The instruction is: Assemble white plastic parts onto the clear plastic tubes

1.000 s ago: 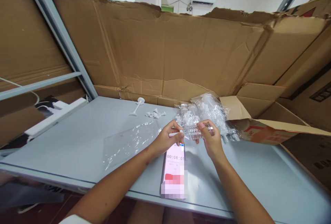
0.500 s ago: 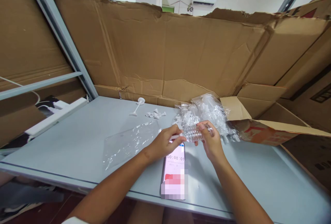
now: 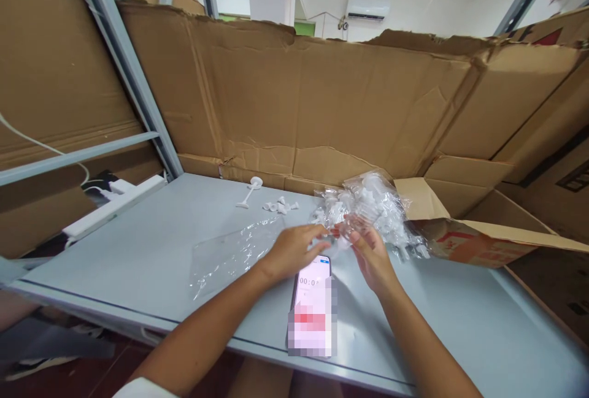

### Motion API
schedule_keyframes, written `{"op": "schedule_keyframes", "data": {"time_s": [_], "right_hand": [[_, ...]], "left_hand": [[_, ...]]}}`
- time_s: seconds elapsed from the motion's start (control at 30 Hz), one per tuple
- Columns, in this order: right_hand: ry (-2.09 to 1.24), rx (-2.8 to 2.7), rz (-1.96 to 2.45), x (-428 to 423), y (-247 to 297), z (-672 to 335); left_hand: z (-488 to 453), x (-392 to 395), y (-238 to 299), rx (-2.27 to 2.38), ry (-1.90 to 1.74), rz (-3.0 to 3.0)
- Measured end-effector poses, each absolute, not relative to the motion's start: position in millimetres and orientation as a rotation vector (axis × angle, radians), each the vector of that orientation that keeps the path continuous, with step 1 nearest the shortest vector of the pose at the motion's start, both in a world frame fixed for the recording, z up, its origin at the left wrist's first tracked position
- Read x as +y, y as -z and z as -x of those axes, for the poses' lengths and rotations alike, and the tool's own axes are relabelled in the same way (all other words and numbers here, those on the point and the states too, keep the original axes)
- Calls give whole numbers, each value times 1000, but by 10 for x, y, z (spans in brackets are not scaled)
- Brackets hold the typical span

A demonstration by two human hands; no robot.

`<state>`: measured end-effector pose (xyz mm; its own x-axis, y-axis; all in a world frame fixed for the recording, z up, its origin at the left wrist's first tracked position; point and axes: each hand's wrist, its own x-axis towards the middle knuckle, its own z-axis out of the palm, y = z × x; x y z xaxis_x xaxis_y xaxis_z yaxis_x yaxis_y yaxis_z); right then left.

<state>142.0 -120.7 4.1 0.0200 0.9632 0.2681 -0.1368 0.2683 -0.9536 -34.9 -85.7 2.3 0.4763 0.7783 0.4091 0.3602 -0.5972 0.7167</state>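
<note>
In my right hand is a clear ribbed plastic cylinder, tilted and blurred, with a whitish end towards my left hand. Its exact kind I cannot make out. My left hand is just left of it, thumb and fingers apart with nothing visible between them. Under the hands lies a phone showing a timer, partly pixelated. Behind them are clear bags of white plastic parts. Several small white plastic pieces and a white stemmed piece with round ends lie farther back.
An empty clear plastic bag lies flat on the grey table. An open cardboard box stands at right. Tall cardboard walls the back. A white power strip runs along the left edge.
My left hand has let go of the cylinder's left end and its fingers have parted. My right hand has turned the cylinder to a steeper tilt. The view has shifted slightly.
</note>
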Motion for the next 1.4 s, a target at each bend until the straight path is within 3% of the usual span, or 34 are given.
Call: {"op": "schedule_keyframes", "data": {"time_s": [0.13, 0.27, 0.43, 0.57, 0.83, 0.97, 1.13, 1.4], "right_hand": [[-858, -1273, 1010, -1198, -146, -1530], [-784, -1303, 1136, -1194, -188, -1517], [-646, -1393, 1165, -1160, -94, -1490], [-464, -1542, 1212, -1154, -71, -1534], [-139, -1687, 1299, -1199, -129, -1552], [-25, -1719, 1339, -1190, -117, -1578], [125, -1767, 1393, -1176, -116, -1627], [215, -1909, 1401, -1164, -98, -1654]], "left_hand": [[695, -424, -215, 1467, -1183, -2215], [1098, 91, -276, 2098, -760, -2155], [1392, 457, -15, 2329, -496, -1908], [1454, 468, 142, 2379, -493, -1832], [1416, 141, -126, 2243, -910, -1964], [1244, -71, -292, 1681, -1321, -2075], [986, -344, -337, 1159, -1274, -1915], [942, -538, -251, 1077, -1087, -2015]]}}
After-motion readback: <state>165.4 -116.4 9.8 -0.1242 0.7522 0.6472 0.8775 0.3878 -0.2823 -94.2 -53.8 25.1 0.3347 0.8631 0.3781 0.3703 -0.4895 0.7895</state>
